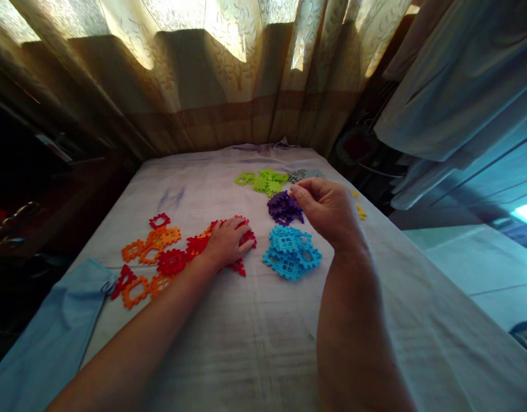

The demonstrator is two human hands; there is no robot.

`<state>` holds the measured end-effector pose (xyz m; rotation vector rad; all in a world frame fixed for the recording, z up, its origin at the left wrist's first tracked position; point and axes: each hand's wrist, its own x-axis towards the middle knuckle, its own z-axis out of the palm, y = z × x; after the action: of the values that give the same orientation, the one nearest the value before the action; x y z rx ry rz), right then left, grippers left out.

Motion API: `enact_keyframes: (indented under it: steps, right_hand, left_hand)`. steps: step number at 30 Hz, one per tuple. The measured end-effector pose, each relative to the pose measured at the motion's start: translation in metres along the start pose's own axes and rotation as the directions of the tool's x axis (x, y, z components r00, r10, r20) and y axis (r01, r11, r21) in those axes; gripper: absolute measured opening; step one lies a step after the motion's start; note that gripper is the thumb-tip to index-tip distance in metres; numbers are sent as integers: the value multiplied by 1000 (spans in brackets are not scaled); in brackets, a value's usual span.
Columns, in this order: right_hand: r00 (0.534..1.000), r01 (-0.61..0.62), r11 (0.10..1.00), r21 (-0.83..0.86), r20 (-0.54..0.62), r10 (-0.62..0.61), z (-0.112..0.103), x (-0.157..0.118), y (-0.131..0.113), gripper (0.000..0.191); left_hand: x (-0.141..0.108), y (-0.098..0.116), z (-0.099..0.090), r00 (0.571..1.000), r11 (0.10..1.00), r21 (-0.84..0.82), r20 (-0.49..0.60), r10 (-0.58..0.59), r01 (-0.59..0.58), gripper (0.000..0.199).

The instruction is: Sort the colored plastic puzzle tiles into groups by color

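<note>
My left hand (229, 240) lies over the heap of red interlocking plastic pieces (173, 261), fingers loosely spread and partly covering them. Just above the purple pieces (282, 207), my right hand (325, 206) is closed in a pinch. Whatever sits between its thumb and finger is too small to make out. A stack of light blue toothed pieces (291, 252) lies between my two forearms. Orange pieces (154, 246) are mixed among the red ones on the left.
Lime green pieces (267, 182) and grey pieces (305, 175) lie toward the far edge. Yellow pieces (361, 213) are partly hidden behind my right hand. A light blue cloth (74, 309) hangs over the left edge of the sheet-covered surface (254, 343). Curtains (229, 91) hang behind.
</note>
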<state>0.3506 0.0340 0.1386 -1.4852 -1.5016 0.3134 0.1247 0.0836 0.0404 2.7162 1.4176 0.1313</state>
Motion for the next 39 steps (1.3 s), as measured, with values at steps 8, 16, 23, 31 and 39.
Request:
enact_keyframes:
  steps: [8,16,23,31,39]
  right_hand:
    - [992,-125,958,-258,-6,128,9,-19,40,39]
    - [958,-103,828,-551,168,231,32,-99,67,76]
    - [955,34,818,-574,261,144,54,-116,59,75]
    - [958,18,816,-577,243,150,92,-102,36,70]
    - [962,-61,821,-567,186,200,144,-66,23,65]
  left_hand:
    - [-39,-11,-8,999,1000,-21,-32,1,-1,35]
    - [3,4,-13,1000,1000,-15,16,-21,22,56]
    - [-16,-20,-6,1000,1000,20,21,12,-13,47]
    - [-84,-42,-3,994,998,23,-87,-64,67,52]
    - [-92,-43,8,986,996,-18,-143,-89,88,54]
